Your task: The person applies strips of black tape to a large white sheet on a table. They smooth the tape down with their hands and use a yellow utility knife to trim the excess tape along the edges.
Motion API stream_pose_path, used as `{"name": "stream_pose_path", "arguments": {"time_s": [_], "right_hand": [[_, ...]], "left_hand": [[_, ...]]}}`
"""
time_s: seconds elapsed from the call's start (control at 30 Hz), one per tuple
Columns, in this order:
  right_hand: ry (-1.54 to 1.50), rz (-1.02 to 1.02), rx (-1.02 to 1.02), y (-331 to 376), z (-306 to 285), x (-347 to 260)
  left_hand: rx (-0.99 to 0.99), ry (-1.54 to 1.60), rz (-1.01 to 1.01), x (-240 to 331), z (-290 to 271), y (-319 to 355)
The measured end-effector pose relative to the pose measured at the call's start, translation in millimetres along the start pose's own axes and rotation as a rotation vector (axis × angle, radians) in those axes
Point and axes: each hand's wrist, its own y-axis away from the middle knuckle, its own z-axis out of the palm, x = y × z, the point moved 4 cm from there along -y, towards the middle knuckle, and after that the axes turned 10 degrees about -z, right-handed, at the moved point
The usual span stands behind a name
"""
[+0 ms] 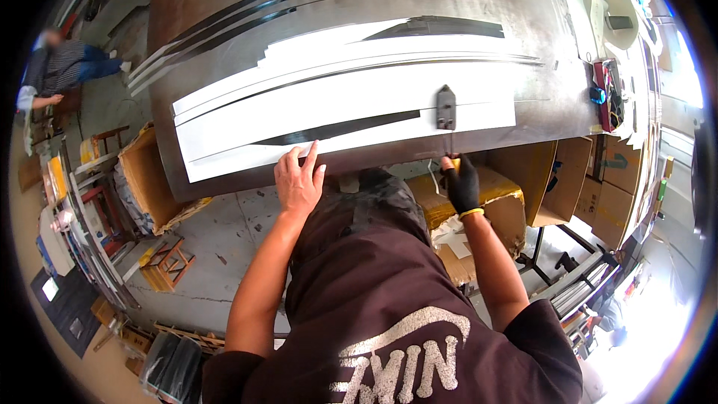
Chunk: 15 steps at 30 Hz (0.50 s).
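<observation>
A long white strip (389, 90) lies near the front edge of the dark table. My bare left hand (299, 179) rests at its near edge, fingers apart, index fingertip on the white surface just below a narrow black tapering strip (329, 130). My right hand (462, 183), in a black glove with bare fingertips, is closed around the yellow handle of a tool. The tool's dark block-shaped head (446, 108), on a thin metal shaft, is over the right part of the white strip. Whether the head touches it I cannot tell.
More thin strips (224, 26) lie at the far left of the table (523, 0). Cardboard boxes (493, 202) stand under its front edge at right, another (146, 172) at left. A small wooden stool (166, 265) is on the floor. A person (67, 67) is at far left.
</observation>
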Motion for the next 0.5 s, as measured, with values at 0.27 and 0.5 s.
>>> {"name": "stream_pose_path", "arguments": {"time_s": [0.27,0.5], "right_hand": [[-0.041,-0.059,0.116,-9.9,-25.2,7.5],[0.039,-0.094,-0.105,47.2,114.5,-36.8]], "left_hand": [[0.003,0.182,-0.018,-13.9,-9.3,20.7],[0.016,0.259,-0.032,-73.5,-30.3,67.5]]}}
